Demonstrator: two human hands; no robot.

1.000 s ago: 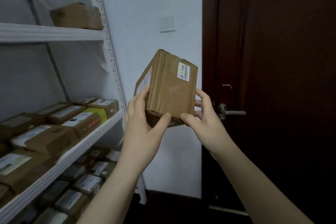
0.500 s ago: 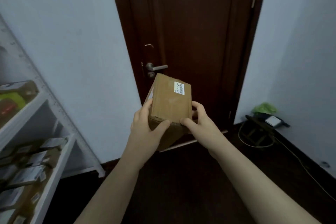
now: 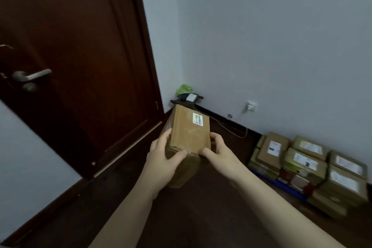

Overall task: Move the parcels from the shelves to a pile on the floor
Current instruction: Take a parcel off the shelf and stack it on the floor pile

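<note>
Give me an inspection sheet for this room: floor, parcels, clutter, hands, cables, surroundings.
Surface: dark floor.
Job's things: brown parcel held in the air; pile of parcels on the floor by the wall.
Clutter: green bag and white device in the corner.
Grippers: left hand and right hand both grip the parcel's near end.
Cables: cable on the floor below a wall socket.
Surroundings: dark door, shut; pale wall.

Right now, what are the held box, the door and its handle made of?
Box: brown cardboard, matte, folded seams showing, with a white paper label stuck on. Door: dark reddish wood or veneer with a slight sheen; which one is unclear. Handle: grey metal, brushed-looking.
</note>
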